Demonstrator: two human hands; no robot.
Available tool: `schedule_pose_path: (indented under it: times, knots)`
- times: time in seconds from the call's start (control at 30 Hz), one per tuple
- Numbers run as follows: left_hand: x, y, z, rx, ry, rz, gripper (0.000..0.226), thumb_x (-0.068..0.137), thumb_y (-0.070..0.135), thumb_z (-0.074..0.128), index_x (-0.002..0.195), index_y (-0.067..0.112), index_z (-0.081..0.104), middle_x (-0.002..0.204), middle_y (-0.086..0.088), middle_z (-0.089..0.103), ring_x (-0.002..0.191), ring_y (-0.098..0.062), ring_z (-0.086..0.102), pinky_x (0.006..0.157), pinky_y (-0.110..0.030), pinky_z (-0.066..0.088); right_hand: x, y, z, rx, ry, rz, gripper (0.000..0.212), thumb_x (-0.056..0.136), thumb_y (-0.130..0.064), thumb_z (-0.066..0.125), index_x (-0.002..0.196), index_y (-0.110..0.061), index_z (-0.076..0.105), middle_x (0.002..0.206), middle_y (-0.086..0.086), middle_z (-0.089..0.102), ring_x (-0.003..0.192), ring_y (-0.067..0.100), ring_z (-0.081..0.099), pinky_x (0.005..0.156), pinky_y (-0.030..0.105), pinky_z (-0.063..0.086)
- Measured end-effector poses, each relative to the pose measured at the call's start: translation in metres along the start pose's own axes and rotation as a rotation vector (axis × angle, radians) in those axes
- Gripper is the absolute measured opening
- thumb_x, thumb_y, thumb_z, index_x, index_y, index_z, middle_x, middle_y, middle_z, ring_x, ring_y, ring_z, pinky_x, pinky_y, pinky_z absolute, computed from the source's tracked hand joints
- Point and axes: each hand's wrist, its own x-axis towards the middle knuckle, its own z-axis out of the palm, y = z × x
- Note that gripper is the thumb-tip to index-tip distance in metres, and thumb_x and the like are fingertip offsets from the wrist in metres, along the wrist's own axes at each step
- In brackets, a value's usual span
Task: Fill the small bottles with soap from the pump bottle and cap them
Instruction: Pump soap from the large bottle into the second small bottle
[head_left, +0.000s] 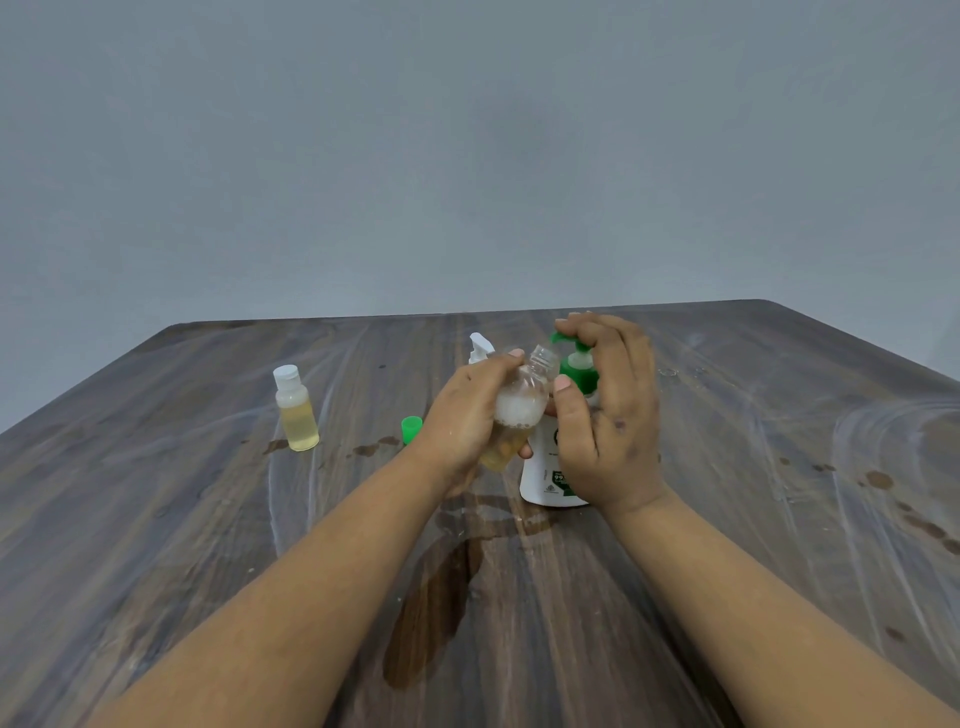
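Pump bottle (545, 467) label mostly hidden behind right hand (605, 415).

A single wide-angle view from the person's head, facing forward and slightly down — the bench (727, 571) fills the lower half, its far edge toward 12 o'clock, a plain wall (467, 156) above. Both forearms enter near, from 5 and 7 o'clock.

Dark wood-grain table (727, 545), white streaks, wet patch (431, 608); plain grey wall (467, 156) behind.
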Motion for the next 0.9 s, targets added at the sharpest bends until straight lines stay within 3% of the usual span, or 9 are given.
schedule_pose_path:
  times: [0.13, 0.33, 0.63, 0.9]
  knots:
    - [-0.0004, 0.0001, 0.0004, -0.001, 0.001, -0.005, 0.042, 0.105, 0.028, 0.037, 0.081, 0.005, 0.064, 0.059, -0.004, 0.063, 0.046, -0.018, 0.051, 0.044, -0.027, 0.045, 0.0015, -0.0011, 0.0011, 0.025, 0.022, 0.012, 0.030, 0.082, -0.013, 0.047, 0.102, -0.001, 0.064, 0.106, -0.004, 0.053, 0.098, 0.020, 0.054, 0.086, 0.020, 0.041]
    - [0.0001, -0.0004, -0.0003, 0.003, 0.015, -0.007, 0.039, 0.104, 0.029, 0.039, 0.083, 0.006, 0.062, 0.063, -0.007, 0.060, 0.050, -0.016, 0.053, 0.044, -0.028, 0.046, -0.0015, -0.0012, 0.0003, -0.007, -0.006, 0.008, 0.041, 0.083, -0.019, 0.046, 0.113, 0.003, 0.061, 0.115, 0.011, 0.056, 0.109, 0.023, 0.052, 0.094, 0.020, 0.039]
    - [0.0003, -0.0002, 0.0000, 0.000, 0.007, -0.022, 0.040, 0.104, 0.029, 0.038, 0.089, 0.002, 0.063, 0.067, -0.011, 0.060, 0.049, -0.018, 0.052, 0.044, -0.027, 0.046, 0.0013, -0.0018, 0.0016, 0.005, 0.027, 0.034, 0.027, 0.082, -0.013, 0.049, 0.100, 0.000, 0.065, 0.103, 0.005, 0.058, 0.097, 0.019, 0.053, 0.085, 0.018, 0.040]
    - [-0.0001, 0.0003, 0.0003, -0.003, 0.009, -0.022, 0.039, 0.104, 0.029, 0.038, 0.085, 0.004, 0.062, 0.062, -0.005, 0.063, 0.051, -0.017, 0.054, 0.044, -0.027, 0.046, -0.0011, -0.0029, -0.0001, -0.003, 0.000, 0.016, 0.039, 0.084, -0.020, 0.047, 0.113, 0.002, 0.061, 0.114, 0.009, 0.057, 0.107, 0.021, 0.051, 0.093, 0.018, 0.037]
